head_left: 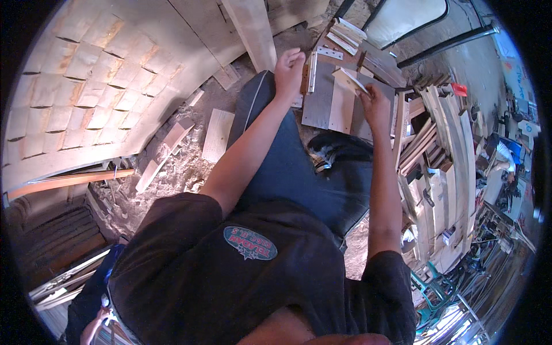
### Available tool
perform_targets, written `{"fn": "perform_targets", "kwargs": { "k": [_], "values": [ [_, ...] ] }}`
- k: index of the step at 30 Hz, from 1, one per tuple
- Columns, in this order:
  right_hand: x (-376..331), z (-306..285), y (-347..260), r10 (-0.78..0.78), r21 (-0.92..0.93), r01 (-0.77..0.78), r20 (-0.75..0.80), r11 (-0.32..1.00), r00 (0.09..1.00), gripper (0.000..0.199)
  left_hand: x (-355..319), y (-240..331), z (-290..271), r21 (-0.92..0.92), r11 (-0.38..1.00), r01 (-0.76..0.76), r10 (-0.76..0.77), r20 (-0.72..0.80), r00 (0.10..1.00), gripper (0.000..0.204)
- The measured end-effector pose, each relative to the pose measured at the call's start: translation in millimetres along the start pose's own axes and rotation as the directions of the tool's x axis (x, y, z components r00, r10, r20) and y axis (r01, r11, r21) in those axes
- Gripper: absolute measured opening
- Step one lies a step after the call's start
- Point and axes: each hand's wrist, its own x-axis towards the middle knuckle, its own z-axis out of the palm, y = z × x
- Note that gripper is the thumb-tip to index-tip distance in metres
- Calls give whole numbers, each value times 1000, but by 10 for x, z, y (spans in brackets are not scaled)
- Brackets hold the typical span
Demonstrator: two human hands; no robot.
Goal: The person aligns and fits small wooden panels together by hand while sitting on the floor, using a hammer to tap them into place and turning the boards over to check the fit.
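Far to the left of my hands I see a curved wall of pale wooden shingles (98, 86), and below it a few loose wood offcuts (217, 135) lie on the dusty floor (184, 167). Nearer in, a long plank (253, 31) leans up past my left hand.

My left hand (289, 69) is raised above my knee, fingers loosely curled with the tips bent inward — it grips nothing that I can make out, though it sits just beside a metal hinge strip (312, 72) at the edge of a grey board (322, 95). That board lies on the floor between both hands, with a pale upright wood piece (342, 100) resting on it.

My right hand (375, 103) is closed on a thin, light-coloured piece of wood (351, 79), pinching its lower end so the piece tilts up and to the left, over the grey board. More small white slats (345, 35) lie beyond it, further from me.

To the right of my right hand a crowded stack of wooden planks (445, 155) and offcuts stands on edge — well beyond that I see another person (500, 161) crouched among tools.
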Motion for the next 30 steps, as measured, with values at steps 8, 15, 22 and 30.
{"fn": "perform_targets", "kwargs": {
  "k": [8, 15, 22, 30],
  "values": [
    [717, 350, 30, -111, -37, 116, 104, 993, 988, 24, 517, -239, 172, -51, 992, 112, -85, 370, 925, 56],
    [808, 484, 79, -192, -41, 200, 158, 979, 969, 24, 537, -215, 261, -55, 967, 250, -194, 477, 857, 62],
    [893, 578, 176, -235, -6, 237, 114, 971, 965, 24, 556, -260, 320, -89, 958, 273, -179, 555, 812, 65],
    [936, 556, 131, -261, 6, 263, 133, 965, 956, 24, 515, -194, 386, -1, 962, 273, -235, 505, 831, 74]
  ]
}}
